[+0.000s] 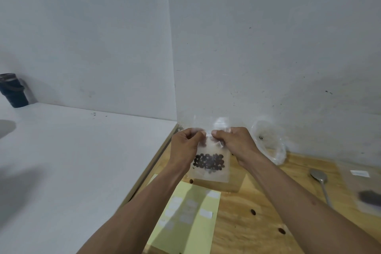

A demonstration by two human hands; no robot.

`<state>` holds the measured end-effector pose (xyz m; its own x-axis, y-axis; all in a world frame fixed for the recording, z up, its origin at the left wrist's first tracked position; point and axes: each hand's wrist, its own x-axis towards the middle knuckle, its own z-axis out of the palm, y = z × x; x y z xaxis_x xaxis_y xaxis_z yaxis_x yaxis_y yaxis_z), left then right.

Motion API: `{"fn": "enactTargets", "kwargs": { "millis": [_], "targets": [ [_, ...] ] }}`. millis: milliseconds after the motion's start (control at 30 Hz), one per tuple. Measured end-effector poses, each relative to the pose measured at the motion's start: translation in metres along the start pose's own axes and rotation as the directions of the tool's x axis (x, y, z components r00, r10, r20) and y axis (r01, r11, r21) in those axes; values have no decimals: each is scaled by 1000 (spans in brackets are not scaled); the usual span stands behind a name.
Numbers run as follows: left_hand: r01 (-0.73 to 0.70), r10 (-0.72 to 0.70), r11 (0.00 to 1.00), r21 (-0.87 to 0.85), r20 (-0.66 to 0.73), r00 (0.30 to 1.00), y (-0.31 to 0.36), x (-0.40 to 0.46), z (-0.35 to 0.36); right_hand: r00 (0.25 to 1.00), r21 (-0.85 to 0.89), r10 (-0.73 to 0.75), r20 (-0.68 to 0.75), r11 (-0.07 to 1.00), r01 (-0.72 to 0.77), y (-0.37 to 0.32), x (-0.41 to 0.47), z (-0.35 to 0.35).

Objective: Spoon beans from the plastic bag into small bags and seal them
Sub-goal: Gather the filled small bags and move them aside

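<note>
A small clear bag [212, 173] hangs above the wooden table [257, 202] with a cluster of dark beans [209, 162] in its lower half. My left hand [185, 146] and my right hand [235, 142] both pinch its top edge, thumbs almost meeting at a white strip. The larger plastic bag [270, 140] stands crumpled against the wall to the right, one dark bean visible inside. A metal spoon [320, 181] lies on the table at the right.
A yellow sheet [185, 222] with white labels lies under my forearms. Loose beans [253, 212] dot the wood. Another filled small bag [367, 189] lies at the far right. A white counter [72, 161] runs along the left, with a dark cup [13, 90] at its back.
</note>
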<state>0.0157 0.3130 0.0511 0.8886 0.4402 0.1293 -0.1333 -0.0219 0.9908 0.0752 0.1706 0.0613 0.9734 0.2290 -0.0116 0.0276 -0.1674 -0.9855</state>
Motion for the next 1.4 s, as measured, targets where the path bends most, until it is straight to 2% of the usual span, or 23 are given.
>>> {"fn": "enactTargets", "kwargs": {
  "millis": [167,367,500,567,700,900,1100,1200,1300,1367,1400],
  "targets": [
    [-34,34,999,10,14,999,-2,1,3,1000,-92,-21,10,995,22,3,3,-6],
    [-61,61,998,30,30,998,-5,2,18,998,-126,-41,47,991,46,6,-8,-30],
    [-35,36,998,-56,18,999,0,2,40,997,-134,26,68,991,-17,13,-18,-62],
    [-1,6,999,-55,89,996,-1,4,57,1000,-85,20,15,996,-19,15,-24,-81],
    [-82,17,971,225,278,961,-7,-4,103,981,22,2,-196,1000,2,22,-36,-134],
    [-135,-29,952,274,521,853,-7,-49,206,871,-189,-17,-491,978,-88,51,-72,-229],
    [-167,-67,932,322,605,793,-19,-87,290,853,-370,63,-518,883,-290,85,-98,-307],
    [-175,-129,894,413,609,783,-33,-95,316,853,-455,98,-513,811,-367,104,-99,-324],
    [-173,-238,801,574,569,787,-52,-91,330,854,-556,52,-518,738,-382,131,-92,-319],
    [-204,-256,736,646,544,799,-58,-89,336,847,-640,21,-532,645,-418,148,-89,-314],
    [-203,-258,740,642,549,795,-62,-89,340,840,-661,0,-543,616,-428,155,-89,-312]
  ]
}}
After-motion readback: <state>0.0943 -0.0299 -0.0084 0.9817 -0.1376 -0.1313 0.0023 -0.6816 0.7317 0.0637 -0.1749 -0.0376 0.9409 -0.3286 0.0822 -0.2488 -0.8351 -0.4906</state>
